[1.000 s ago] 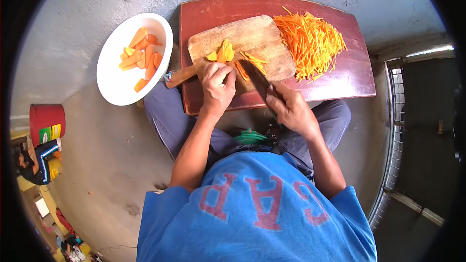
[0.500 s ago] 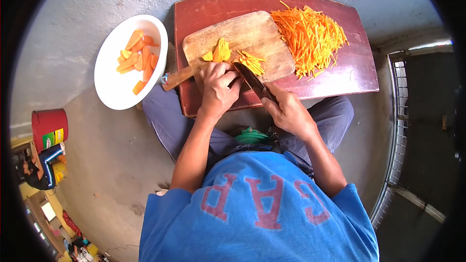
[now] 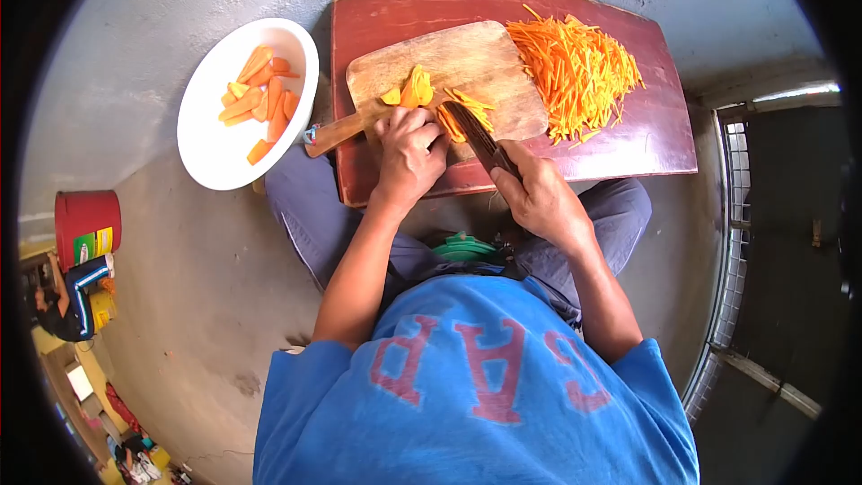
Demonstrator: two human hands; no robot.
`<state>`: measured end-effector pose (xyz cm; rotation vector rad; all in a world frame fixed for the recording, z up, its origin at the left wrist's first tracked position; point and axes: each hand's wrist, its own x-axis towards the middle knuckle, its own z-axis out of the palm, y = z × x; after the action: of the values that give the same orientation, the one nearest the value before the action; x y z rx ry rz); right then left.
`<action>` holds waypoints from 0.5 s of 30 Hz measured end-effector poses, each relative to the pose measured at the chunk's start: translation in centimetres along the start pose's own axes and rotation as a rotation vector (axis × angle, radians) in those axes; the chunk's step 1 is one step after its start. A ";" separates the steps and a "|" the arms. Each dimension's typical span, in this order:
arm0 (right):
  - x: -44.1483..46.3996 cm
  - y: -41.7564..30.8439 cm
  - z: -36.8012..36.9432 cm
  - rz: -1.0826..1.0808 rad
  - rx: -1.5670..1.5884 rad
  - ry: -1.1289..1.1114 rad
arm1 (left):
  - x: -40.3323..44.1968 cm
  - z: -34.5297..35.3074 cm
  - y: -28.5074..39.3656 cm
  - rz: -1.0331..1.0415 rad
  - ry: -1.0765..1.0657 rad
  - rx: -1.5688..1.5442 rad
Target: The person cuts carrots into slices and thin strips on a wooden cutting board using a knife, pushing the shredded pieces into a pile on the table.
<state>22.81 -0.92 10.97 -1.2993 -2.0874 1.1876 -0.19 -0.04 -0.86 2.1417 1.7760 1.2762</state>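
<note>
My right hand [image 3: 543, 193] grips a knife [image 3: 476, 133] by its handle, the dark blade slanting up and left over the wooden cutting board [image 3: 489, 58]. Curled fingers of my left hand [image 3: 411, 151] press on a carrot piece [image 3: 451, 124] at the board's near side, just left of the blade; part of the piece is hidden by the fingers. Thin carrot strips [image 3: 474, 106] lie beyond the blade. Yellow-orange carrot slices [image 3: 417, 88] rest on the board above my left hand.
A large heap of carrot shreds [image 3: 579, 76] covers the right of the red low table [image 3: 637, 148]. At left stands a white basin [image 3: 202, 139] with several carrot pieces [image 3: 256, 103]. A red bucket [image 3: 85, 220] and another person [image 3: 72, 301] appear far left; a dark door [image 3: 790, 216] is at right.
The knife has lifted and tilted slightly, showing more of the carrot piece beside my left fingers. My left hand stays at the board's near edge. The whole view has shifted a little.
</note>
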 end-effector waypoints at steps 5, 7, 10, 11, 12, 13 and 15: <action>0.2 1.7 1.4 -0.030 -0.048 0.000 | 0.2 -0.3 0.1 0.010 -0.027 0.021; 0.4 1.8 2.1 -0.066 -0.035 0.053 | -0.1 -0.4 0.1 0.003 -0.047 0.061; 1.0 2.1 1.3 -0.019 -0.044 0.010 | 0.3 -0.4 0.1 0.026 -0.047 0.047; 1.1 2.3 1.3 -0.030 -0.046 -0.003 | 0.2 -0.4 0.1 0.032 -0.045 0.034; 0.9 2.1 1.0 0.026 -0.007 -0.001 | 0.3 -0.3 0.1 0.035 -0.036 0.030; 0.8 1.8 0.3 0.078 0.031 -0.002 | 0.2 -0.2 0.1 0.025 -0.029 0.019; 0.7 1.6 -0.4 0.117 0.089 0.050 | 0.1 -0.1 0.3 -0.005 -0.007 0.001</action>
<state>23.58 0.18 9.79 -1.4109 -1.9238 1.2685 0.00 -0.09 -0.59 2.1384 1.7779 1.2650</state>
